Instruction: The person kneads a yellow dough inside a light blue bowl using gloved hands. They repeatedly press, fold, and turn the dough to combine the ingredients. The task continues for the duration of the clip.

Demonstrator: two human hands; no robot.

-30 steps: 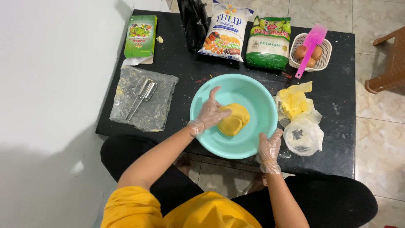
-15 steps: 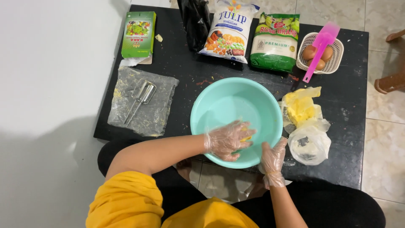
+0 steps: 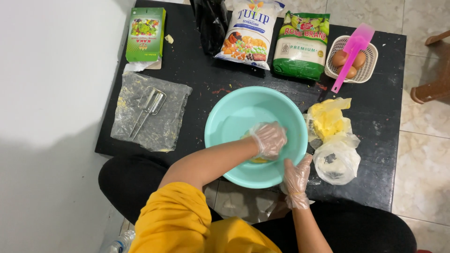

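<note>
Left hand (image 3: 269,139), in a thin clear glove: fingers (image 3: 276,146) curling shut and pressing down on a yellow dough lump (image 3: 257,160), which is lying at the bottom of the bowl, lower centre of the frame, mostly hidden under the hand. The downward grip appears to be for kneading or squeezing the soft mass.

Right hand (image 3: 296,177), also gloved: fingers (image 3: 300,164) lying open and flat against the near right rim of the bowl, gripping nothing, apparently bracing it against sliding.

Teal plastic bowl (image 3: 234,117): sitting at the near edge of the black worktop (image 3: 384,117), centre of the frame, within easy reach of both arms.

Just right of the bowl: a crumpled yellow wrapper (image 3: 328,119) lying open, and below it a knotted clear plastic bag (image 3: 336,161), both crowding the right hand's side.

Left of the frame: a clear plastic sheet (image 3: 150,117) spread out, carrying two metal mixer beaters (image 3: 147,110), probably to keep them off the worktop.

Along the upper edge, well apart from the hands: a green carton (image 3: 145,33), a black bag (image 3: 211,21), a white flour-type bag (image 3: 248,30), a green bag (image 3: 300,44), and a white basket (image 3: 368,70) holding brown eggs (image 3: 340,58) with a pink spatula (image 3: 349,56) resting across it.

Nothing is blocking the bowl itself.
</note>
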